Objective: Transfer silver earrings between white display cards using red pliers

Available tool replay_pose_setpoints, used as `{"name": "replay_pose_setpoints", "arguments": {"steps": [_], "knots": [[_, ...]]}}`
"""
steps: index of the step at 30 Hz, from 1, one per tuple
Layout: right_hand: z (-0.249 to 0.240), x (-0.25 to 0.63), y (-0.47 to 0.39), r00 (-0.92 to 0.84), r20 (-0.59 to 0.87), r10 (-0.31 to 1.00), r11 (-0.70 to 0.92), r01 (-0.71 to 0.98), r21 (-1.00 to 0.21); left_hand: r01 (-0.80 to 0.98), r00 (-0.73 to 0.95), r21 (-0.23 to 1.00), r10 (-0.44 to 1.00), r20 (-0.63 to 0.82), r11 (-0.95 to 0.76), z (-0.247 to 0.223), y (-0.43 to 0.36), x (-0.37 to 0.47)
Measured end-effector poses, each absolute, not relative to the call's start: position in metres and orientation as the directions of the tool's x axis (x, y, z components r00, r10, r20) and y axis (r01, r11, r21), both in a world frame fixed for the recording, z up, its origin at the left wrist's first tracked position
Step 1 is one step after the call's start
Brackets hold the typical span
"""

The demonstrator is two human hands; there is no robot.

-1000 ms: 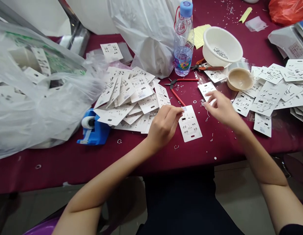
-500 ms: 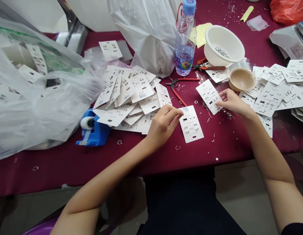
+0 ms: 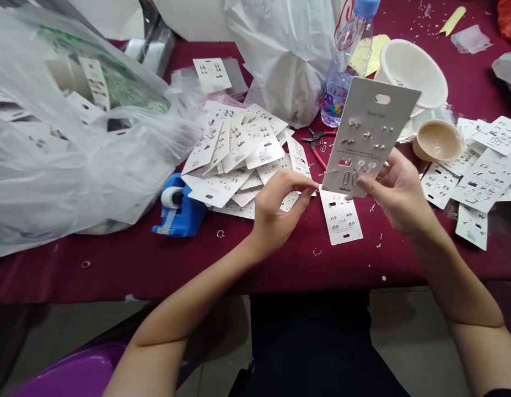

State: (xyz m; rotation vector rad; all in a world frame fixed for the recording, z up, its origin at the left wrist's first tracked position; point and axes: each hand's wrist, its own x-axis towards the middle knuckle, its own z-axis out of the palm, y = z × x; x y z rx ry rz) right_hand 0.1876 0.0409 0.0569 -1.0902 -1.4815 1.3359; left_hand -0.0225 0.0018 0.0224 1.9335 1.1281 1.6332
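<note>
My right hand point(image 3: 399, 190) grips the lower right edge of a white earring card point(image 3: 369, 135), which is raised and tilted above the table. Small metal earrings and a slot near its top show on it. My left hand point(image 3: 282, 207) is closed in a pinch by the card's lower left corner; whatever its fingertips hold is too small to name. Below the raised card, a second earring card point(image 3: 342, 218) lies on the maroon tablecloth. Red-handled pliers point(image 3: 319, 149) lie behind, partly hidden by the raised card.
Piled cards point(image 3: 238, 149) and a blue tape dispenser point(image 3: 181, 207) are at left, beside a big plastic bag point(image 3: 73, 165). A bottle point(image 3: 335, 91), white bowl point(image 3: 429, 71), tan bowl point(image 3: 439, 140) and more cards point(image 3: 482, 176) stand or lie at back and right.
My right hand has lifted its card off the table and tilted it up toward the camera. My left hand stays pinched near the lying card. The view has shifted a little to the left.
</note>
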Motion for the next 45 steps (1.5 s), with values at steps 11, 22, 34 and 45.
{"name": "replay_pose_setpoints", "arguments": {"steps": [11, 22, 34, 45], "knots": [[0.020, 0.154, -0.014, -0.231, 0.129, 0.964, 0.135, 0.007, -0.991, 0.413, -0.044, 0.705, 0.761, 0.648, -0.576, 0.018, -0.003, -0.027], [0.023, 0.155, -0.021, -0.244, 0.149, 0.958, 0.199, 0.196, -0.960, 0.552, 0.027, 0.594, 0.724, 0.689, -0.585, 0.018, -0.004, -0.025], [0.032, 0.150, -0.021, -0.288, 0.218, 0.932, 0.275, 0.175, -0.945, 0.535, 0.010, 0.569, 0.678, 0.735, -0.625, 0.012, -0.006, -0.022], [0.023, 0.148, -0.027, -0.296, 0.276, 0.914, 0.317, 0.100, -0.943, 0.588, 0.062, 0.476, 0.623, 0.780, -0.654, 0.009, -0.003, -0.022]]}}
